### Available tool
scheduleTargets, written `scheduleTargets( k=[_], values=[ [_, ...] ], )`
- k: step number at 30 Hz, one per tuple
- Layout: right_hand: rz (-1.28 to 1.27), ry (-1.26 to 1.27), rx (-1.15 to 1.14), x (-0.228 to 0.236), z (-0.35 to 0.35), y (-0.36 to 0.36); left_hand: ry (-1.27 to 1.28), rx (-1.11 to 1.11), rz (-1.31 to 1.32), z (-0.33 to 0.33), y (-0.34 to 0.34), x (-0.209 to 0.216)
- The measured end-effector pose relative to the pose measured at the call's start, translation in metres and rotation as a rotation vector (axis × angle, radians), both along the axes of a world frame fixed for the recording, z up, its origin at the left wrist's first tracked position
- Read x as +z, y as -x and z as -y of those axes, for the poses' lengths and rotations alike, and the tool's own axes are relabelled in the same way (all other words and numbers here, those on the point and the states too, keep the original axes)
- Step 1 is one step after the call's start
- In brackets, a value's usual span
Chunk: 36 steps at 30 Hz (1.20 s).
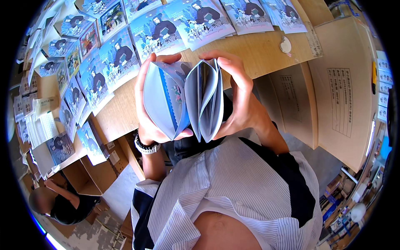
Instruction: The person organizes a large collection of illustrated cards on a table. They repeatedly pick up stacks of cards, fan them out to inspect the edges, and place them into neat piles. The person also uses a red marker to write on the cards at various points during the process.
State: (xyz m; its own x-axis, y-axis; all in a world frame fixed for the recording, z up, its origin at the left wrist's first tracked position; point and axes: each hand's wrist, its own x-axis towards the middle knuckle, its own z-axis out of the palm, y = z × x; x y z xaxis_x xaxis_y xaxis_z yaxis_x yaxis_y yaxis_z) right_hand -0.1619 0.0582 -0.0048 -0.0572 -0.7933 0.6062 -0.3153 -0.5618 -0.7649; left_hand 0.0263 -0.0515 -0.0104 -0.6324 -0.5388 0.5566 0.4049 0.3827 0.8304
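My left hand [146, 127] is closed around a pale blue-grey paper sleeve [156, 98], bowed so that its mouth gapes upward. Inside it shows a strip with a blue scalloped edge. Close beside it, my right hand [243, 102] grips a second paper sleeve [214, 114], also bulging, with several thin sheets or cards standing in it. Fingers curl over the far edges of both sleeves and the thumbs press from the near side. The two sleeves appear to touch along their inner sides, held above the table's near edge.
A wooden table [258, 54] carries rows of blue printed sleeves [160, 33] and picture cards [111, 18]. A round white scrap [285, 44] lies near its edge. Large cardboard boxes [339, 52] stand at the right. Another person [68, 204] is at the lower left near an open carton [98, 175].
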Motion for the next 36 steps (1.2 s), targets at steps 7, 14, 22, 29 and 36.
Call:
scheduleTargets(
  k=[7, 14, 22, 29, 36],
  values=[
    [-0.024, -0.02, -0.025, 0.002, -0.003, 0.0, 0.001, -0.001, 0.017, 0.001, -0.004, 0.003],
    [-0.034, -0.013, -0.037, 0.002, -0.003, -0.001, -0.046, -0.02, -0.01, -0.001, -0.003, 0.001],
    [-0.043, -0.048, -0.033, 0.007, -0.005, -0.001, -0.095, -0.004, -0.024, -0.005, -0.002, -0.001],
    [-0.065, -0.107, -0.029, 0.02, -0.004, -0.003, -0.226, 0.05, -0.039, -0.013, -0.005, -0.002],
    [-0.07, -0.096, 0.003, 0.017, -0.002, -0.004, -0.183, -0.082, 0.024, -0.011, -0.006, -0.006]
  ],
)
